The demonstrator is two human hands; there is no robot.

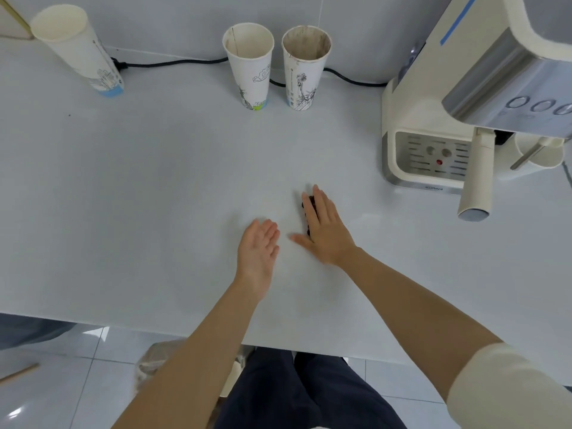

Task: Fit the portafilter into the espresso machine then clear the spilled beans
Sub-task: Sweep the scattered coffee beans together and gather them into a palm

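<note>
- Two hands lie over the white bench (123,181): the left hand (258,250) is flat, palm down, fingers spread loosely and holding nothing; the right hand (325,226) is flat as well, fingers straight, its edge pressed against the beans.
- One small dark clump of spilled beans (308,209) sits on the bench along the right hand's finger side; they are too bunched and half-covered to count.
- One espresso machine (433,119) stands at the right, cut off by the frame's edge.
- One portafilter (476,178) hangs from the machine's head, its cream handle pointing toward the bench edge; its basket is hidden.
- Three paper cups: one (80,48) far left, two (250,66) (305,68) side by side at the back, the right one stained inside.
- One black cable (173,61) runs behind the cups.
</note>
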